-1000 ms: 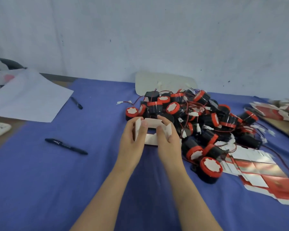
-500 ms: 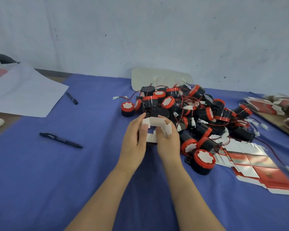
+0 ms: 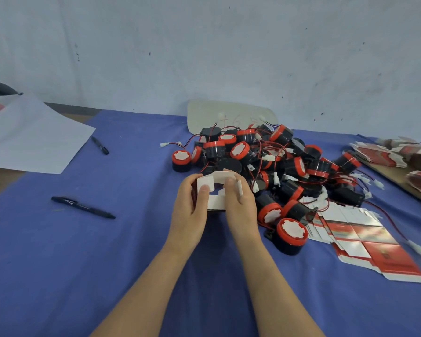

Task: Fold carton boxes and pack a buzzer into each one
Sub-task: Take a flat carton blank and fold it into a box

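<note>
While our left hand (image 3: 190, 210) and right hand (image 3: 241, 205) both pinch the carton (image 3: 215, 190), we tuck flaps squarely before adding a buzzer (image 3: 291, 235).

Faintly marked on the pale board (image 3: 231, 115) at 12 o'clock, behind the buzzer pile (image 3: 265, 164): "+6", then strokes too faint to read. On the near pen (image 3: 83, 207) at 9 o'clock, a small white logo, illegible. Print on the flat red cartons (image 3: 365, 239) at 3 o'clock too blurred to read.
</note>
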The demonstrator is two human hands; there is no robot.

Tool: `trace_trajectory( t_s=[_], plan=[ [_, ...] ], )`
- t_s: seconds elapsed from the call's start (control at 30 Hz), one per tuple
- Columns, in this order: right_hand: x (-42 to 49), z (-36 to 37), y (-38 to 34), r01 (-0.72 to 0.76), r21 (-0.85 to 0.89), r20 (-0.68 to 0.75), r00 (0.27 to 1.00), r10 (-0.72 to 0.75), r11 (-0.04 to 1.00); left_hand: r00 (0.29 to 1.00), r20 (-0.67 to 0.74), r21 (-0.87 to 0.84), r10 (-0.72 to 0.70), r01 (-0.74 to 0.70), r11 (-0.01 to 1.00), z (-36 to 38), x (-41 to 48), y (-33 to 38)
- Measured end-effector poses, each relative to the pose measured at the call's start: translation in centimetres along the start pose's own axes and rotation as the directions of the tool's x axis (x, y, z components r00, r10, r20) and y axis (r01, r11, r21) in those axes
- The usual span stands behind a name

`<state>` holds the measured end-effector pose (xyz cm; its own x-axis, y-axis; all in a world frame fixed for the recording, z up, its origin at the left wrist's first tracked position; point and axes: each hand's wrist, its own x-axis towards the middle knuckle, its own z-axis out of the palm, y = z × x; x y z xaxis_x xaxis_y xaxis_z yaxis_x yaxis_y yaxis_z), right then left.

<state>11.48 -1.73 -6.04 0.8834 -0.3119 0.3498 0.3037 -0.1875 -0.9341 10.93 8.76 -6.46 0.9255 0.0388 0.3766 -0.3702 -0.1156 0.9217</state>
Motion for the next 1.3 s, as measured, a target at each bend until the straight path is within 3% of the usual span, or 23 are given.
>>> trace_trajectory(
  t_s=[0.23,0.33,0.4,0.6,0.77,0.87,0.97,1.1,1.2,1.3],
  plan=[
    [-0.2,-0.2,-0.5,-0.040,0.072,0.027,0.999,0.038,0.997,1.000,0.001,0.068,0.000,0.000,0.998,0.4,0.0,-0.4],
    [-0.2,0.3,-1.2,-0.024,0.042,0.192,0.981,0.016,0.999,0.997,-0.080,0.071,-0.012,0.018,0.997,0.0,0.3,-0.7],
    [0.1,0.6,-2.0,-0.122,0.104,0.302,0.949,0.086,0.987,0.992,-0.121,0.051,-0.031,0.037,0.998,-0.6,0.8,-0.9],
    [-0.1,-0.5,-0.8,-0.188,0.110,0.412,0.902,0.127,0.976,0.988,-0.128,-0.064,-0.086,0.079,0.995,-1.3,1.6,-1.0],
    [-0.6,0.0,-0.7,0.073,-0.149,0.241,0.970,-0.036,0.986,0.996,-0.080,-0.017,-0.049,0.048,0.999,-1.1,1.3,-0.7],
    [-0.8,0.0,-0.8,0.115,-0.151,0.173,0.981,-0.088,0.982,0.999,-0.034,0.034,-0.004,0.005,0.999,-0.6,1.0,-0.3],
    [-0.7,-0.4,-1.3,0.055,-0.008,0.310,0.949,-0.050,0.998,0.999,-0.040,-0.023,-0.017,0.016,1.000,-0.9,1.2,-0.3],
    [-0.8,-1.2,-2.2,-0.081,0.073,0.531,0.847,0.030,0.994,0.996,-0.035,-0.139,-0.086,0.080,0.987,-1.8,1.5,-0.3],
    [-0.8,-1.3,-2.7,-0.072,0.022,0.523,0.851,0.050,0.997,0.994,-0.011,-0.209,-0.108,0.104,0.972,-2.1,1.5,0.1],
    [-0.7,-1.0,-2.0,0.073,-0.152,0.443,0.896,0.002,0.986,0.988,-0.015,-0.284,-0.156,0.145,0.948,-2.2,1.6,0.3]
  ],
)
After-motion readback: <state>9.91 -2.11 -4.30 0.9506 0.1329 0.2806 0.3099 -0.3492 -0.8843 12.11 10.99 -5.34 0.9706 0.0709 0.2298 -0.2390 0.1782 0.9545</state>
